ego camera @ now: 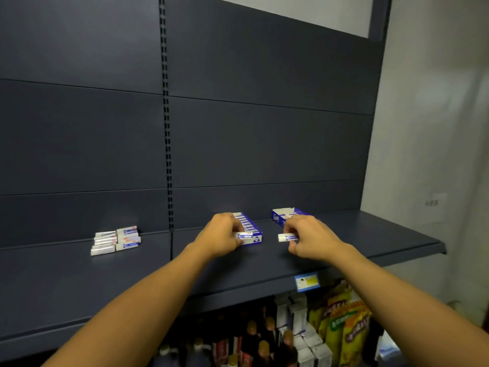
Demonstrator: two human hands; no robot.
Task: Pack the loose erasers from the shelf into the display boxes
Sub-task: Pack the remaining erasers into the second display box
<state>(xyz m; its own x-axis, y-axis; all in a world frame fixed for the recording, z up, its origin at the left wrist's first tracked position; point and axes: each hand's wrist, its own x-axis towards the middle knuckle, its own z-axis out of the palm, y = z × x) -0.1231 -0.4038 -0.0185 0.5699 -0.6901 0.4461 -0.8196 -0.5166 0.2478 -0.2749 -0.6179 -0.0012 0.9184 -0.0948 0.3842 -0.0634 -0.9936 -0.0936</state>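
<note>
- Pinching an eraser in the right hand, fingers curled round its far end, white tip poking out to the left, carried just above the shelf between the two display boxes.
- Over on the left hand, fingers wrapped on a second eraser, held right at the front end of the nearer blue box, which already shows a tidy row standing on edge.
- The good move here, to my eye: keep that left one turned the same way as the row and ease it down into the gap at the front, not across the top of the others.
- The cardboard looks light, so a shove could slide the box back; a gentle press straight down seems wiser.
- The right one could go either way; the second box sits just behind that hand, its contents mostly hidden, so I cannot tell how full it is.
- Plenty left to do: a loose pile of erasers lies well apart to the left on the same shelf.
- Below, bottles and snack packets crowd the lower shelf, so a dropped eraser could vanish among them.
</note>
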